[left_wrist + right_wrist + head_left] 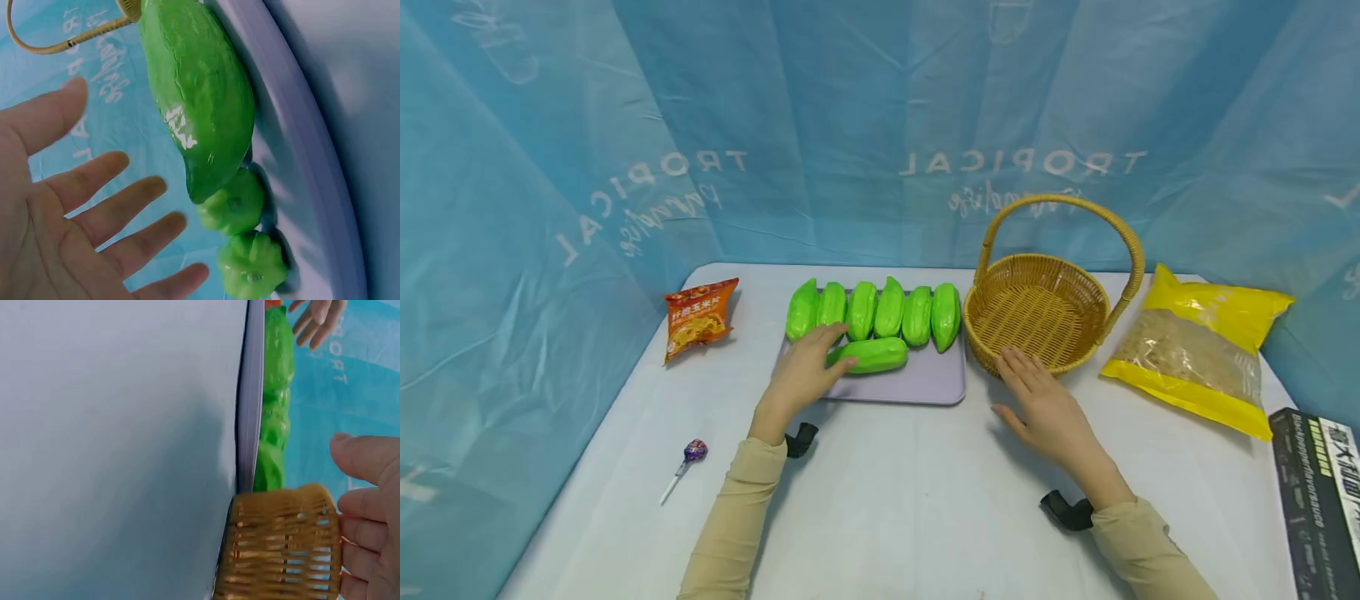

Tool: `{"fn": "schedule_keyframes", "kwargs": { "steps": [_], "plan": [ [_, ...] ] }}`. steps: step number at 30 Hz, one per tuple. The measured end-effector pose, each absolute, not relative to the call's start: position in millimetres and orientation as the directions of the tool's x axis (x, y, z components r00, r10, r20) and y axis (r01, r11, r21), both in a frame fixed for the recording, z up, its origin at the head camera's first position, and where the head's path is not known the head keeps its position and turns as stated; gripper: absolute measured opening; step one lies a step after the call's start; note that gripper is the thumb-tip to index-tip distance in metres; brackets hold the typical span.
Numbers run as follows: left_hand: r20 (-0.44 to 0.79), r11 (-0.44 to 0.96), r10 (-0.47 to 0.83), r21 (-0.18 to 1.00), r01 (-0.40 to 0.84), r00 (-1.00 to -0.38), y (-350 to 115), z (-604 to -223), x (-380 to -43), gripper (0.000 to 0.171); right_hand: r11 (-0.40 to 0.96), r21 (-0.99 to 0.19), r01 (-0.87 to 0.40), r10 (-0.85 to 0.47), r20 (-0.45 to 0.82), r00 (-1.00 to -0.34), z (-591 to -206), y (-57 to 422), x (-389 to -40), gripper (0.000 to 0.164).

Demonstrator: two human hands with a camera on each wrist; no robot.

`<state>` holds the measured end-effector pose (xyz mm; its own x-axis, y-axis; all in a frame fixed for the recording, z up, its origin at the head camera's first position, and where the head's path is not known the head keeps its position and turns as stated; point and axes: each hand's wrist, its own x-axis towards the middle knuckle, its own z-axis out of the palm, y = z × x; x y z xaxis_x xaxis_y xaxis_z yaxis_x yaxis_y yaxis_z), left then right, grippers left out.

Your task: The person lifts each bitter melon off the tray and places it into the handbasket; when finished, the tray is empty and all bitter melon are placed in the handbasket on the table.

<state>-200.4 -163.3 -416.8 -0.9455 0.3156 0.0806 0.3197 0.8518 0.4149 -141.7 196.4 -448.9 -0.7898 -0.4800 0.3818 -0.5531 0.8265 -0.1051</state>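
Note:
A lavender tray [917, 389] bears a row of several glossy green gourd-shaped vegetables [890, 308], standing side by side along its far part. One more green gourd-shaped vegetable [876, 356] lies crosswise in front of them. My left hand [805, 371] hovers over the tray's left part, by that crosswise one; its fingers are spread and hold nothing in the left wrist view. To the right of the tray stands a round wicker basket [1037, 312] with an upright hoop handle. Near its front rim is my right hand [1041, 412], fingers straight and holding nothing; whether it touches the rim I cannot tell.
An orange snack bag [700, 317] lies at the back left, with a lollipop [695, 452] nearer the front. A yellow bag of flakes [1195, 350] rests right of the basket. A black box [1311, 500] sits at the right edge. Blue printed curtains [880, 125] enclose the white table.

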Motion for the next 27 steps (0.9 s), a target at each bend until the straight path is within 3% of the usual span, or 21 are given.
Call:
{"fn": "schedule_keyframes", "kwargs": {
  "steps": [4, 12, 27],
  "plan": [
    [0.041, 0.820, 0.324, 0.486, 0.302, -0.945, -158.7, -417.5, -205.5, 0.057, 0.806, -0.071, -0.588, -0.507, 0.429, -0.748, -451.4, 189.2, -145.8, 0.070],
    [-0.008, 0.798, 0.363, 0.519, 0.307, -0.932, -152.0, -427.0, -214.2, 0.050, 0.806, -0.083, -0.586, -0.515, 0.389, -0.763, -454.7, 183.6, -147.7, 0.069],
    [-0.012, 0.737, 0.518, 0.515, 0.439, -0.856, -125.1, -432.1, -220.9, 0.061, 0.809, -0.125, -0.574, -0.499, 0.367, -0.785, -456.8, 183.1, -147.6, 0.072]
  ]
}}
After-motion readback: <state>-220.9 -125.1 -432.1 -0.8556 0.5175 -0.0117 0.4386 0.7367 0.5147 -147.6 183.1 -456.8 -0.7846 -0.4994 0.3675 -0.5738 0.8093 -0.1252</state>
